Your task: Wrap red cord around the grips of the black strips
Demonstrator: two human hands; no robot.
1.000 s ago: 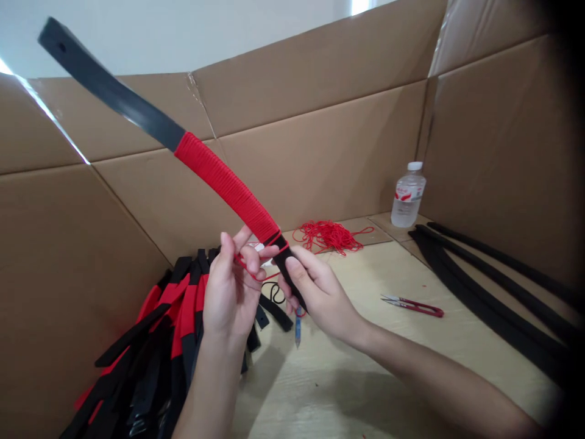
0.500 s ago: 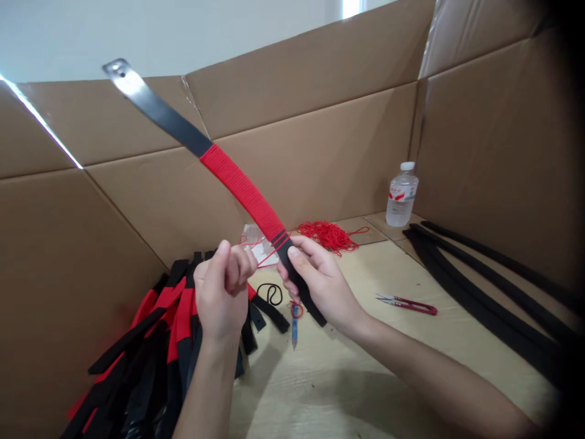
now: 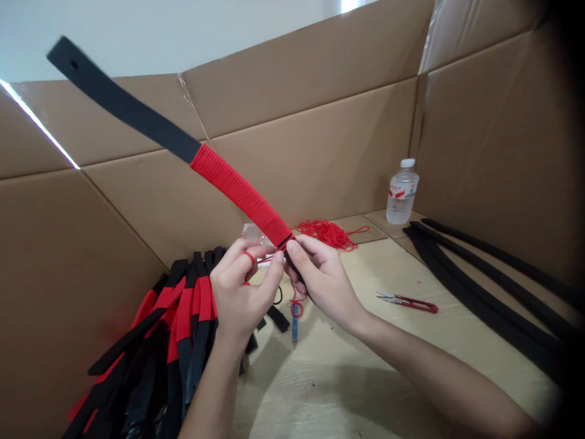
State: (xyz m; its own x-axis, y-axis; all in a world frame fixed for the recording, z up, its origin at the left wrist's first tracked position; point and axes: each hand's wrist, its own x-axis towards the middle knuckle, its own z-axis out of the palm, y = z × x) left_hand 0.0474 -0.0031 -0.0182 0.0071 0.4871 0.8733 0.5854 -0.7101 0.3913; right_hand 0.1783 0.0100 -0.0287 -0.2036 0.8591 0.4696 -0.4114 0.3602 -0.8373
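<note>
Bright, even indoor light fills the view, washing the wall (image 3: 159,36) almost white above the cardboard panels (image 3: 311,140). A thin streak of glare runs along a panel edge, well left of the left hand (image 3: 242,292). Soft shadows fall on the counter (image 3: 320,390) below the right hand (image 3: 320,283). The black strip (image 3: 119,100) looks slightly blurred at its far end, away from the hands. Dark vignetting swallows the frame's right edge, and wide-angle distortion tilts the panels' lines.

At ten o'clock, the tip of the black strap (image 3: 73,61) is slightly blurred; its lower end disappears behind the right hand (image 3: 322,283). The pile of wrapped straps (image 3: 183,329) runs off the bottom edge at seven o'clock, and the small blue object (image 3: 295,326) at six o'clock is too small to identify.
</note>
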